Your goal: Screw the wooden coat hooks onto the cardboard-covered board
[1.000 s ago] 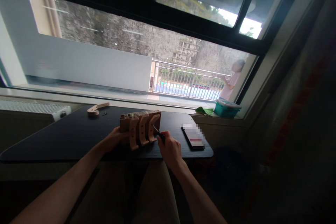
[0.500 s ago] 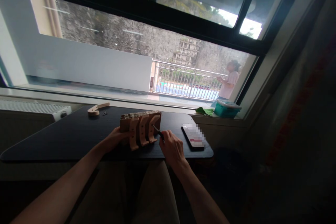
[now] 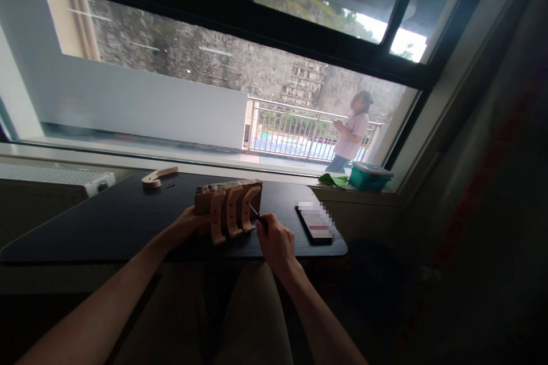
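A brown board [image 3: 204, 201] with a rough, pale top edge stands tilted on the dark table. Three curved wooden hooks sit side by side on its face; the rightmost hook [image 3: 248, 211] is nearest my right hand. Gripping the board's left side is my left hand [image 3: 188, 223], its fingers partly hidden. My right hand [image 3: 276, 239] is closed around the dark handle of a screwdriver [image 3: 262, 220], whose thin shaft reaches the upper part of that rightmost hook. Another wooden hook [image 3: 152, 178] lies loose at the table's back left, with a few small screws [image 3: 170, 184] beside it.
On the right of the table [image 3: 107, 222] lies a phone [image 3: 314, 222]. A teal lidded box [image 3: 370, 177] and a green leaf-like piece [image 3: 333, 181] rest on the window sill. A radiator [image 3: 55, 177] is at left. Outside the window a person [image 3: 353, 131] stands by a railing.
My right hand's grip on the screwdriver has turned slightly, while the tip stays at the rightmost hook. The board is held in place. Outside, the person has moved left.
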Available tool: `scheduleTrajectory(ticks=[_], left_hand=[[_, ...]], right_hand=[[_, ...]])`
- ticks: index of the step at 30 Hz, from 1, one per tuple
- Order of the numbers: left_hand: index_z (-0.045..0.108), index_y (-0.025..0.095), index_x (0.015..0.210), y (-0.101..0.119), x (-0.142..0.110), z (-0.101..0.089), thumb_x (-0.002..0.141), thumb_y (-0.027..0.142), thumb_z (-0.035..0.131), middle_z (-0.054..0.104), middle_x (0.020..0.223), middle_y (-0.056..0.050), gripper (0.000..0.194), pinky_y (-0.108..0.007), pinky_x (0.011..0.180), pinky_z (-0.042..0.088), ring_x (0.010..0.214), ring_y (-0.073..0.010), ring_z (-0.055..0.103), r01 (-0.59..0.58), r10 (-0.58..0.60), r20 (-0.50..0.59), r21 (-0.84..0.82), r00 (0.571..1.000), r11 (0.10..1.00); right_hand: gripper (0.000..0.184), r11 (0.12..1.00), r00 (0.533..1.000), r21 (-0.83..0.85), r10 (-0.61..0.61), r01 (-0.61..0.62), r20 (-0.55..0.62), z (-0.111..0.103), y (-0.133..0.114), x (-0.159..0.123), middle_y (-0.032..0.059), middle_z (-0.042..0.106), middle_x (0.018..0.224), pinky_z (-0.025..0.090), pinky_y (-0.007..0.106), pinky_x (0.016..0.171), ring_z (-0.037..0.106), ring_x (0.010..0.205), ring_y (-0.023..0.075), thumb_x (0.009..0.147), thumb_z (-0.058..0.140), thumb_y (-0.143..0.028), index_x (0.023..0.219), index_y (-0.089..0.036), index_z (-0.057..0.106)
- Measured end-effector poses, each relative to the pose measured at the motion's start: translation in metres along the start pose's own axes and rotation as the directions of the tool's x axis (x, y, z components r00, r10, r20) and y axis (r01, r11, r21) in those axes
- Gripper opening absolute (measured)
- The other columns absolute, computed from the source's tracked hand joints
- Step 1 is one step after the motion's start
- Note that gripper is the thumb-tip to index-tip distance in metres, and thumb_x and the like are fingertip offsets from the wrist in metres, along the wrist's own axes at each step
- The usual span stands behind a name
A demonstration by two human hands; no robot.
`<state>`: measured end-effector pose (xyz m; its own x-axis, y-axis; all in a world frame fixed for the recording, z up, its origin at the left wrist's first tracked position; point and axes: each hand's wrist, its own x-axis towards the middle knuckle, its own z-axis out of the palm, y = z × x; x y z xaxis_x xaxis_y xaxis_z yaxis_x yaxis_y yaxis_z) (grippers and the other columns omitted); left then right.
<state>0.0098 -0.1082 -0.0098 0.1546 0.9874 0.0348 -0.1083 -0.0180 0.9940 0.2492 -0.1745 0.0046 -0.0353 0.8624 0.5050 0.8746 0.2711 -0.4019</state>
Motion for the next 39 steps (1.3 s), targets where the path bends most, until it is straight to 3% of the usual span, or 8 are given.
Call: scheduleTrajectory(ticks=[5,12,20,27,32,39], left_hand=[[0.067,0.011,0.097,0.0010,0.0000,0.0012,0.051,0.033,0.083,0.074,0.089,-0.008,0.053,-0.034,0.077,0.053,0.083,-0.0260,0.068,0.001,-0.001,-0.008,0.021,1.000,1.000],[0.067,0.012,0.097,-0.0026,0.0013,-0.0011,0.054,0.032,0.082,0.074,0.090,-0.007,0.050,-0.033,0.074,0.053,0.082,-0.0252,0.068,-0.006,0.006,-0.003,0.012,1.000,1.000],[0.068,0.012,0.090,0.0004,0.0004,0.0006,0.050,0.031,0.084,0.074,0.083,-0.005,0.047,-0.030,0.070,0.053,0.076,-0.0231,0.068,-0.010,0.010,-0.020,0.008,1.000,1.000],[0.068,0.012,0.092,0.0024,-0.0013,0.0014,0.051,0.031,0.083,0.074,0.084,-0.005,0.047,-0.030,0.070,0.052,0.078,-0.0229,0.067,-0.003,0.003,-0.012,0.011,1.000,1.000],[0.068,0.011,0.092,0.0029,-0.0019,0.0020,0.051,0.032,0.083,0.074,0.085,-0.006,0.049,-0.032,0.073,0.052,0.080,-0.0252,0.067,0.000,0.001,-0.023,0.017,1.000,1.000],[0.067,0.011,0.094,0.0015,-0.0020,0.0014,0.053,0.030,0.082,0.074,0.084,-0.006,0.048,-0.031,0.070,0.052,0.077,-0.0237,0.067,-0.021,0.021,-0.023,0.017,1.000,1.000]], right_hand=[[0.024,0.999,0.999,-0.017,0.037,-0.036,0.024,-0.0019,-0.0028,-0.0002,0.0030,0.071,0.080,0.032,0.029,0.061,0.065,0.073,0.0211,0.092,0.038,-0.035,0.102,-0.020,0.055],[0.024,0.993,0.995,-0.078,-0.093,0.090,-0.027,-0.0035,0.0012,0.0005,0.0004,0.068,0.091,0.032,0.027,0.060,0.064,0.075,0.0175,0.084,0.047,-0.022,0.108,-0.021,0.052],[0.017,0.958,0.980,-0.223,-0.194,0.179,-0.049,-0.0056,0.0054,0.0030,0.0005,0.067,0.087,0.031,0.026,0.058,0.063,0.074,0.0141,0.090,0.045,-0.022,0.099,-0.022,0.060],[0.019,0.994,0.997,-0.088,-0.071,0.069,-0.015,-0.0012,0.0035,0.0007,0.0011,0.069,0.096,0.035,0.025,0.062,0.065,0.078,0.0162,0.090,0.046,-0.025,0.105,-0.023,0.058],[0.025,0.999,0.998,0.021,0.043,-0.044,0.038,0.0006,0.0019,-0.0003,0.0025,0.071,0.085,0.036,0.028,0.064,0.066,0.079,0.0203,0.091,0.040,-0.033,0.108,-0.021,0.055],[0.029,0.999,1.000,-0.043,-0.014,0.015,0.011,-0.0020,0.0008,0.0006,0.0014,0.070,0.089,0.034,0.027,0.062,0.065,0.075,0.0187,0.084,0.045,-0.021,0.112,-0.022,0.052]])
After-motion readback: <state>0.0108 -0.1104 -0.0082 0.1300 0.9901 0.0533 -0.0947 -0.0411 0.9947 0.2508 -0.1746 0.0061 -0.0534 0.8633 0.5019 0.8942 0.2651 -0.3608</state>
